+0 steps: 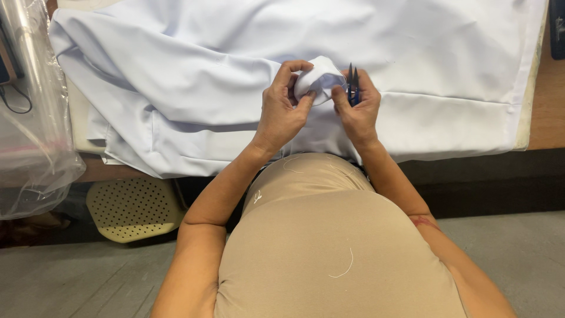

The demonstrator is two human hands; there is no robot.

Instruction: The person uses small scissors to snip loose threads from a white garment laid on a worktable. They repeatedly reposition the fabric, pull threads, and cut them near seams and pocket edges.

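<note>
**Hands working a fold of white cloth, snips at the ready**

We are looking down at a large white woven garment (329,53) spreading across the wooden worktable (544,100), filling the frame from nine o'clock round to three o'clock. Its near edge is hanging over the table front toward our lap.

Our left hand (282,106) is pinching a small bunched fold of the white cloth (319,76) just above centre, thumb and fingers closing narrowly on it. Our right hand (358,109) is pressing a thumb to the same fold from the three o'clock side while curling around a pair of small dark thread snips with blue handles (352,85), blades pointing to twelve o'clock. Both hands are touching the fold; the snips are sitting just beside it, apart from the cloth.

We are judging the cloth to be light, soft and limp, somewhat slick, so it is wanting a pinch close to the working spot, as the left hand is giving it; a looser hold would likely let it slide. The snips are stiff and sharp-tipped, best held by the handles.

At nine o'clock a clear plastic bag (35,118) is hanging off the table edge. At seven o'clock a pale perforated seat (132,209) is showing below it. Loose white threads (344,268) are lying on our tan clothing.
</note>
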